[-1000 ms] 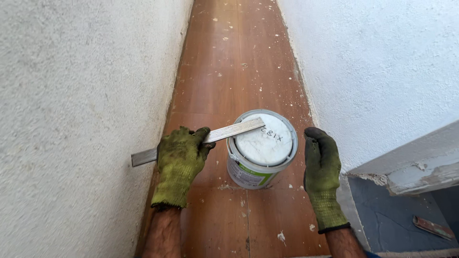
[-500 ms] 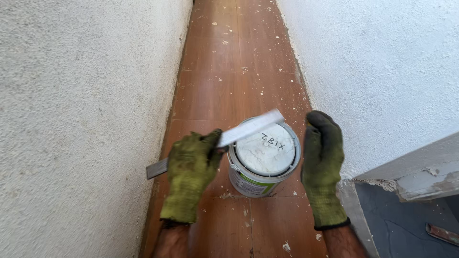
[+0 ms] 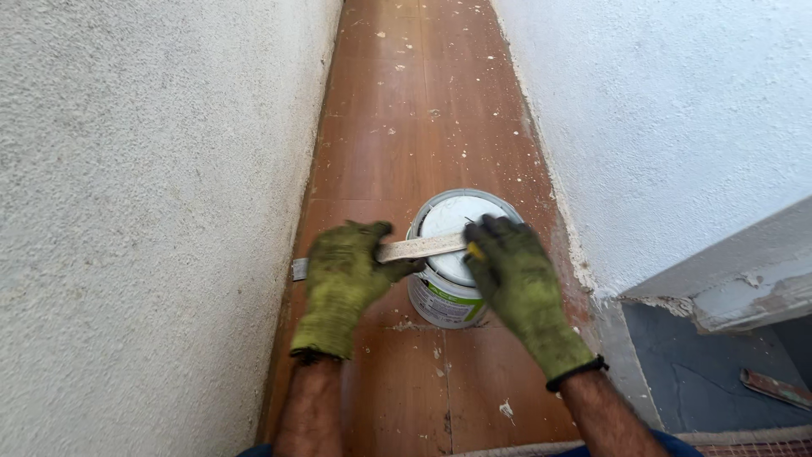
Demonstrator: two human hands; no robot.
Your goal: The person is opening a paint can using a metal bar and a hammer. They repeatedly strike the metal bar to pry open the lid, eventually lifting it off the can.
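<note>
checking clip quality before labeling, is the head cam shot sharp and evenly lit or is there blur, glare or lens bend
Head view: mostly sharp, with wall texture and floor specks crisp; soft daylight, only faint shadows under the can and gloved left hand; right hand slightly soft; white lid and right wall bright but not blown out; wide-angle lens bends the wall edges outward.

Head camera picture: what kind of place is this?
Probably a narrow corridor being painted or plastered: rough white walls close on both sides, a spattered wooden floor, and a paint can under gloved hands.

Blade (image 3: 420,248) across can (image 3: 448,288) (seemingly on lid)
</note>
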